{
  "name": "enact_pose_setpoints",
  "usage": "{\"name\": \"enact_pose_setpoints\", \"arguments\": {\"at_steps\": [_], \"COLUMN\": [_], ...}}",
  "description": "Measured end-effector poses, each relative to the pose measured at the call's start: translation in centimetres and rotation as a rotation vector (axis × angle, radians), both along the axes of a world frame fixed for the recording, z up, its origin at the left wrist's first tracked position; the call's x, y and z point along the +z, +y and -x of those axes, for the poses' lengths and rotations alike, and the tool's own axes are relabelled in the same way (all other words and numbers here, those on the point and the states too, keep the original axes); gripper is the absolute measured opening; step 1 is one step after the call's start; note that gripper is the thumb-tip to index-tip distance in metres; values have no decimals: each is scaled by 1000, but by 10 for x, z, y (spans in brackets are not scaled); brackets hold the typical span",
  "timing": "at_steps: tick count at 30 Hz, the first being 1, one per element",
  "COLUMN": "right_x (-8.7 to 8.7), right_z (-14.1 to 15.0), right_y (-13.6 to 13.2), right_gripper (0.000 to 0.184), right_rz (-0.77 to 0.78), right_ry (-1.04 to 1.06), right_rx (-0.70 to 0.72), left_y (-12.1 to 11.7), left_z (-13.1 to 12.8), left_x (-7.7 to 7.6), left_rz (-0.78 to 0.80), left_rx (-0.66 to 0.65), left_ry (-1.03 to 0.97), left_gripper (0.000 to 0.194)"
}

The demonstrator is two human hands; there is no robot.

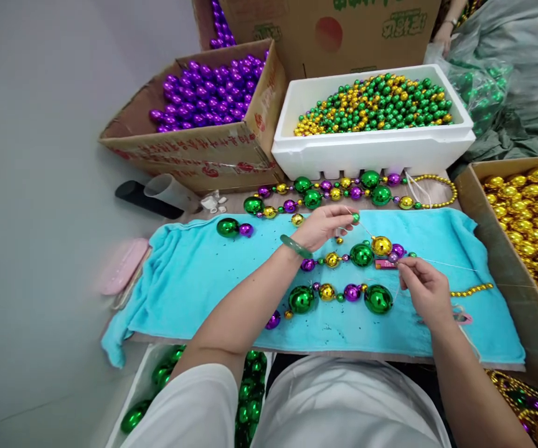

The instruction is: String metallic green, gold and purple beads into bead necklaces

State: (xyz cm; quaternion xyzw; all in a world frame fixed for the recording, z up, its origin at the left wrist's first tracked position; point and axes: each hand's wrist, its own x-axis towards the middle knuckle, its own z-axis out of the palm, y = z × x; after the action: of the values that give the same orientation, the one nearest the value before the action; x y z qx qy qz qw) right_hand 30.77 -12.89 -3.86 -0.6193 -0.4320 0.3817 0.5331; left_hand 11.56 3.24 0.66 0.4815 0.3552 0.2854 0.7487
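Observation:
My left hand (324, 226), with a green bangle (296, 246) at its wrist, pinches a small green bead (355, 218) on a white string. From there the string slopes down to a gold bead (382, 246). My right hand (424, 287) is closed, thumb against fingers, at the string beside a small mauve bead (393, 257). A large green bead (361, 254) lies left of the gold one. Nearer me, a row of beads ends in a large green bead (378, 299). All these are over a blue towel (250, 280).
A finished-looking bead necklace (312, 199) lies behind the towel. Behind stand a carton of purple beads (213, 93) and a white foam box (372, 146) of small beads. Gold beads (530, 218) fill a carton at right. Another person's hand (444, 38) shows at the upper right.

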Motion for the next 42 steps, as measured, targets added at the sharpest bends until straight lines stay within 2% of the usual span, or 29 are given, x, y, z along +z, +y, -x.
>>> {"name": "enact_pose_setpoints", "arguments": {"at_steps": [3,5,7,9,11,14,18,20,23,27,29,32,34,37,42], "right_x": [-1,-3,-6,-6,-5,-2,2,2,0,-3,-3,-2,0,1,3], "right_z": [1,0,-3,-7,-10,-12,-8,-6,-3,-2,0,6,10,14,13], "right_y": [1,1,0,-1,-2,-1,3,4,2,-3,-5,-8,-10,-12,-13], "right_gripper": [16,16,16,17,18,18,19,19,17,16,16,15,14,14,15], "right_rz": [-9,-11,-12,-14,-11,-10,-31,-40,-36,-5,3,5,1,-12,-17], "right_ry": [60,114,155,175,181,190,190,180,142,106,105,106,104,109,91], "right_rx": [-2,-21,-45,-67,-81,-90,-78,-62,-33,23,53,90,121,163,149], "left_y": [-10,-9,-1,9,17,22,21,21,24,19,10,-7,-15,-21,-23], "left_z": [2,14,39,75,113,159,183,184,178,154,136,108,93,79,72], "left_x": [2,2,1,-2,-8,-20,-35,-38,-39,-25,-12,9,17,20,15], "left_rz": [-137,-246,-388,-524,-551,-518,-459,-432,-410,-361,-238,33,117,154,171], "left_rx": [-157,-169,13,340,593,617,629,637,638,571,468,309,252,210,179], "left_ry": [144,266,439,648,800,798,846,893,863,755,574,124,-48,-139,-190], "left_gripper": [28,28,19,8,14,29,32,30,28,23,24,33,34,30,30]}}
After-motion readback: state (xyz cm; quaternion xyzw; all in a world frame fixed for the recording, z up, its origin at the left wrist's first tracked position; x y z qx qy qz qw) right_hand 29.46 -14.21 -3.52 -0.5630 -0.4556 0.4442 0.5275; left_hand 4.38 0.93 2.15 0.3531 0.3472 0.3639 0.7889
